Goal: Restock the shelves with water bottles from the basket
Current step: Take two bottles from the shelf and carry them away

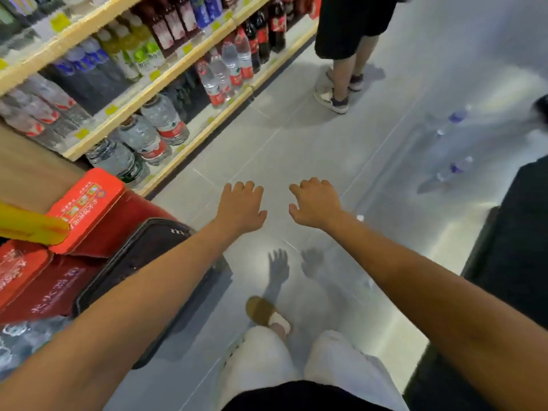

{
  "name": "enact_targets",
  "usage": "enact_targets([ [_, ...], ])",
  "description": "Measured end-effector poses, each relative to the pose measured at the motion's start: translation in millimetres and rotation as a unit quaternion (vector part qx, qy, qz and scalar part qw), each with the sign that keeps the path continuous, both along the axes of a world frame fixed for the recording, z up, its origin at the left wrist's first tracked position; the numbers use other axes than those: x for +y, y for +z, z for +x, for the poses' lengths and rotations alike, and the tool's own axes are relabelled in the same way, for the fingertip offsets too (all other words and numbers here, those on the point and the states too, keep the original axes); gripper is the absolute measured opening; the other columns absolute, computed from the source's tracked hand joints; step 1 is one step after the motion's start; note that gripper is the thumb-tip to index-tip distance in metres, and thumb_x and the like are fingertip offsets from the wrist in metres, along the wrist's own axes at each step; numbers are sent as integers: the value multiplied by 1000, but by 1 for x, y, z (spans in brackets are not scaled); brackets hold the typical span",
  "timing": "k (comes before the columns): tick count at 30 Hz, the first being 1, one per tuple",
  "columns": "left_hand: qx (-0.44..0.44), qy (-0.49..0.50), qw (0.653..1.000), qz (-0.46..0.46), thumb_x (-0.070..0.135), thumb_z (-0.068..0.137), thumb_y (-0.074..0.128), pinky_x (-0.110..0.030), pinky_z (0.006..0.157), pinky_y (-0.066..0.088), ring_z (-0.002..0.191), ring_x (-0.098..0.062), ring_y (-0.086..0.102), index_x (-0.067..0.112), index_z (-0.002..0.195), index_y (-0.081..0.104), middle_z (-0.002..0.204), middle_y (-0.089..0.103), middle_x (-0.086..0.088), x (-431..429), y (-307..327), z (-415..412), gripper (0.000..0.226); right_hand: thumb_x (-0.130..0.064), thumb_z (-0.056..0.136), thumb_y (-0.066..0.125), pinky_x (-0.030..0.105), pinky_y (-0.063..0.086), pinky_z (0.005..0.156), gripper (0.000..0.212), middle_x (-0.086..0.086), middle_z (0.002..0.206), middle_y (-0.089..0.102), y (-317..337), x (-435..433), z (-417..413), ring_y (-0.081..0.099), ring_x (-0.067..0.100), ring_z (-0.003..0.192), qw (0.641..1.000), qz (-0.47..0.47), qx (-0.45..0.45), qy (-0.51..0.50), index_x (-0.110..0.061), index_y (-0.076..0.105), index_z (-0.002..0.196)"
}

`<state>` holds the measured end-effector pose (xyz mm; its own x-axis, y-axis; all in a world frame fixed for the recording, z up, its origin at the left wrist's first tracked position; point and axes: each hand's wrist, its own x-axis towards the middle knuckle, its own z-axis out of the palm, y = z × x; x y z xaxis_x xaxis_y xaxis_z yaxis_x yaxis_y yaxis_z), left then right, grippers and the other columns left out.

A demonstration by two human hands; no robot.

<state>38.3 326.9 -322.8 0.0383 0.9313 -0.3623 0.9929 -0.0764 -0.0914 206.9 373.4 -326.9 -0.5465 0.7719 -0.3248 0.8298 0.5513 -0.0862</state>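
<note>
At the far left, red cartons (86, 209) are stacked below the shelving, and a black-rimmed basket (142, 262) stands just beside them on the grey tiled floor (296, 143). What the basket holds cannot be made out; the person's left forearm crosses in front of it.

Above and behind them, the wooden-edged shelves (133, 99) run diagonally away. Large water jugs (161, 121) with red labels stand on the lowest tier. Farther along are smaller water bottles (221, 78), also red-labelled, then dark cola bottles (261, 34). The higher tiers carry other drinks, blurred.

In the middle, the left hand (241, 207) is stretched out palm-down over the floor, its fingers loosely bent and holding nothing. The right hand (315, 203), just beside it and apart from it, is posed the same way, with relaxed fingers and nothing in its grasp. Both cast shadows on the tiles below. Beneath them are the person's pale shorts and a brown slipper (267, 314).

A bystander (341, 84) in dark shorts and sneakers stands at the top, near the far end of the shelves.

To the right, two clear bottles with purple labels (455, 167) lie on the floor, blurred and well apart from both hands. A dark bulk (519, 232) fills the right edge; what it is cannot be told.
</note>
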Motion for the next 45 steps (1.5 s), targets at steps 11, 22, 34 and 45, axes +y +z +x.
enact_targets([
  [11, -40, -190, 981, -20, 44, 91, 46, -41, 104, 27, 125, -28, 42, 14, 138, 39, 139, 42, -8, 7, -49, 238, 56, -37, 91, 45, 35, 36, 93, 44, 11, 122, 58, -35, -61, 256, 51, 30, 115, 974, -21, -22, -225, -13, 51, 127],
  [22, -40, -307, 948, -79, 43, 88, 48, -42, 102, 27, 124, -27, 40, 13, 132, 40, 139, 40, -10, -3, -163, 351, 54, -36, 93, 43, 37, 42, 90, 41, 8, 117, 60, -153, -117, 359, 54, 27, 107, 935, -84, -15, -344, -13, 50, 127],
  [34, -14, -434, 886, -162, 41, 90, 46, -44, 111, 16, 135, -28, 31, 16, 140, 35, 148, 32, -8, 26, -409, 394, 57, -36, 91, 45, 36, 35, 86, 41, 10, 114, 60, -395, -135, 354, 51, 30, 108, 855, -161, -1, -493, -11, 53, 123],
  [45, 23, -475, 867, -150, 47, 92, 37, -44, 112, 19, 136, -25, 29, 18, 142, 30, 149, 30, -6, 35, -646, 411, 58, -51, 89, 53, 38, 40, 87, 68, 9, 128, 53, -628, -139, 358, 50, 29, 116, 710, -117, 46, -693, -11, 34, 139],
])
